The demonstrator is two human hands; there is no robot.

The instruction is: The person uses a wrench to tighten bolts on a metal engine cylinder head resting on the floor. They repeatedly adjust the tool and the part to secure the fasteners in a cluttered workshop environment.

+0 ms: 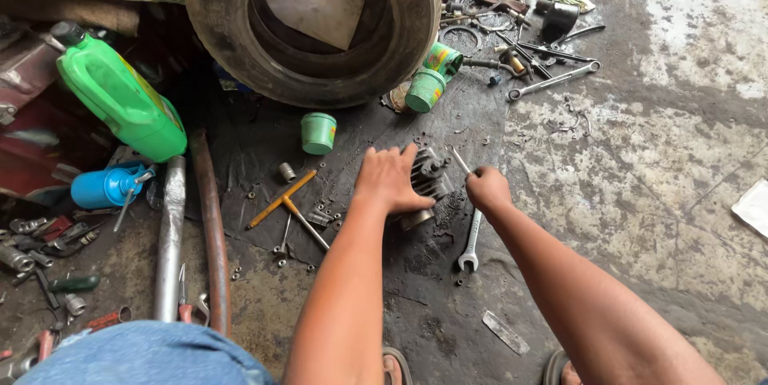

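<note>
Cylinder: finned engine cylinder [430, 179] lies on the oily floor [640, 177] below the tyre [312, 25].
Left hand: my left hand [390, 179] presses flat on it, fingers spread apart.
Right hand: my right hand [487, 187], fingers clamped on a spanner [472, 217].
Risk: I judge the spanner could slip off and knock loose bolts away, grease being the cause.
Count: three green tubs [318, 132], one green jug [120, 97], one T-handle wrench [286, 205].
</note>
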